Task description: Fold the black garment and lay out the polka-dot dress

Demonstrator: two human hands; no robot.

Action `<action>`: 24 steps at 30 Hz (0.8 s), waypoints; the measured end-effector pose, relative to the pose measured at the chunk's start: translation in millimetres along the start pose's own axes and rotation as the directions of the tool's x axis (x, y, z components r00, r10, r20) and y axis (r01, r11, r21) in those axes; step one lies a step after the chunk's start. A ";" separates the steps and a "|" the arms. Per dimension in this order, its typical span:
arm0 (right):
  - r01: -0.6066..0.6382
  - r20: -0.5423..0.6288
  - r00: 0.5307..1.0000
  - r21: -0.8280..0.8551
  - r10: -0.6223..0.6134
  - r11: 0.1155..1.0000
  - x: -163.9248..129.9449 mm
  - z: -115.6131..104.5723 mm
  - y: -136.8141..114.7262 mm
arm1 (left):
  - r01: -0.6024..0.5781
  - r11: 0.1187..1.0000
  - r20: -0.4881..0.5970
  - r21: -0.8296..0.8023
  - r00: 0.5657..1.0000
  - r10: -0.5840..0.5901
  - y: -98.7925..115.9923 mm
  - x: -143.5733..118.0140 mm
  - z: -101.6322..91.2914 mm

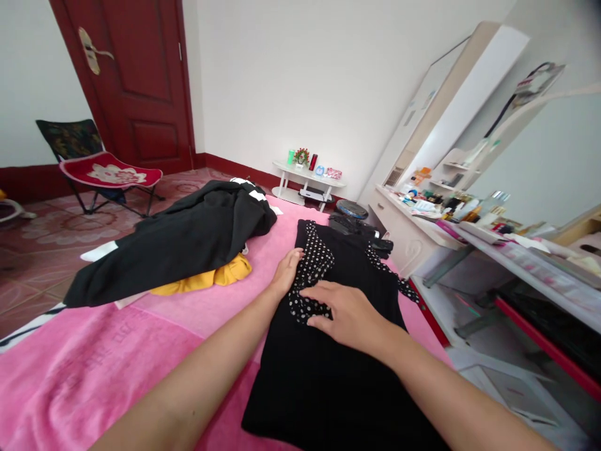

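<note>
While the soft black garment with a white-dotted sleeve (338, 326) lies flat on our fuzzy pink blanket (94, 369) (sleeve folded across its chest), our right hand (345, 313) presses the dotted fabric, fingers loosely spread; our left hand (286, 270) rests at its edge, fingers together

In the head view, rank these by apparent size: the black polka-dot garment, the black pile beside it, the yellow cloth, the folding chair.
1. black polka-dot garment, nearest the camera
2. black pile, close behind
3. folding chair, farther off
4. yellow cloth, mostly covered
</note>
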State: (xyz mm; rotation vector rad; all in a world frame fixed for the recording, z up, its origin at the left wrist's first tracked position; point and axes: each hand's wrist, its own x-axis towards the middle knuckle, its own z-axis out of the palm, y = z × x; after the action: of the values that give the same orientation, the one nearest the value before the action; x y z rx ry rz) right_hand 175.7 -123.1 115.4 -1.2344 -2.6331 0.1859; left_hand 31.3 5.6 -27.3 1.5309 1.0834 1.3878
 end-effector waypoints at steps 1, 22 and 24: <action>-0.025 -0.012 1.000 0.040 0.025 0.999 -8.9 11.3 1.7 | 0.011 0.999 -0.013 -0.030 1.000 -0.011 -0.6 0.0 -0.1; -0.329 0.071 0.944 0.241 0.321 0.913 -42.4 17.4 -11.7 | 0.031 0.980 -0.047 -0.198 0.998 -0.041 -5.7 3.6 2.8; -0.325 0.236 0.936 0.287 0.262 0.901 -46.3 19.2 -17.6 | 0.019 0.982 -0.049 -0.188 0.998 -0.028 -7.5 3.7 3.0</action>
State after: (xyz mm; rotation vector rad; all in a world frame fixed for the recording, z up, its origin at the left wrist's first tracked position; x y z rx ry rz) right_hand 186.4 -170.3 93.6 -1.5512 -2.4131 0.7923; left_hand 33.8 11.5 -33.5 1.3492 0.9682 1.4761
